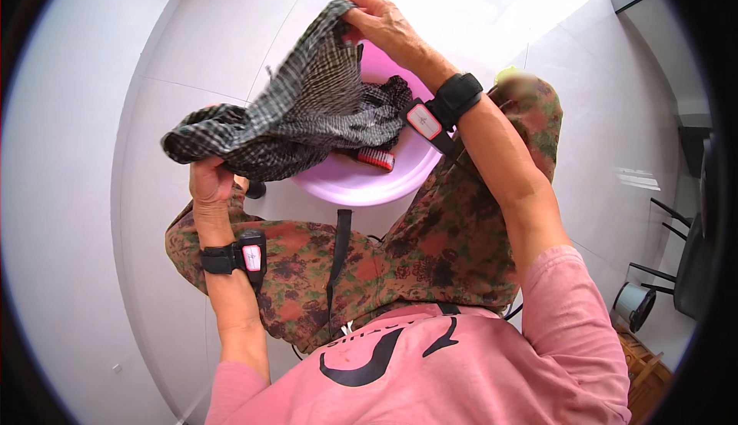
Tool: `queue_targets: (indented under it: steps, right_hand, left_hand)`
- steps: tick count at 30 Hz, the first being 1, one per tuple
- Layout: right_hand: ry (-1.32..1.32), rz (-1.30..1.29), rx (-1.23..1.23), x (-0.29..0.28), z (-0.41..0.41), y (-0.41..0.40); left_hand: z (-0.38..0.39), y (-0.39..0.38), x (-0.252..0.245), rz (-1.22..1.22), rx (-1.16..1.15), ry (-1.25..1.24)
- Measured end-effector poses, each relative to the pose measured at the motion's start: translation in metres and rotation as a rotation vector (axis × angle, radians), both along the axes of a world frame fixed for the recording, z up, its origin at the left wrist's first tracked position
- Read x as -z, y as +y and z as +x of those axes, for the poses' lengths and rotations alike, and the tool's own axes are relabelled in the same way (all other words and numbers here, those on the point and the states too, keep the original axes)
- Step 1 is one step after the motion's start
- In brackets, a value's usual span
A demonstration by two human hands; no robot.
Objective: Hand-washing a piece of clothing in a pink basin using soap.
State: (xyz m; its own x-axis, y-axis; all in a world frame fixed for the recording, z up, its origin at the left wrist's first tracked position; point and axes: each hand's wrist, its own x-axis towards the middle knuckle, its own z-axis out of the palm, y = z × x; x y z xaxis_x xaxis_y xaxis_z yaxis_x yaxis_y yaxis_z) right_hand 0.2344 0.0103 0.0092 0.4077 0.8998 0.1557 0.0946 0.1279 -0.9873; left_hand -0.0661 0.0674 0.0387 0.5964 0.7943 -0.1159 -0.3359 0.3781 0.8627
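A dark checked cloth, perhaps a garment, stretches between my hands above a pink plastic basin. My left hand grips its bunched left end from below, with the fingers mostly hidden under the fabric. Higher up, my right hand pinches another edge of the cloth beyond the basin's far side. Part of the fabric hangs into the basin. A scrubbing brush with red and white bristles lies in the basin, partly covered by the cloth.
The basin stands on a tiled floor between my knees. A dark strap hangs in front of my lap. At the far right are a dark chair, a spool-like object and a wooden piece of furniture. A wall is at the left.
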Motion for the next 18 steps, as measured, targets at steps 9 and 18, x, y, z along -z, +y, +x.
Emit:
queue_targets:
  steps: [9,18]
  right_hand:
    - [-0.169,0.120,-0.692,-0.061,-0.078,-0.017]
    - [-0.744,-0.502,-0.546,0.097,-0.017,-0.043]
  left_hand:
    - [-0.003,0.001,0.036,0.380,0.245,0.389]
    - [-0.011,-0.015,-0.018,0.108,0.227,-0.150]
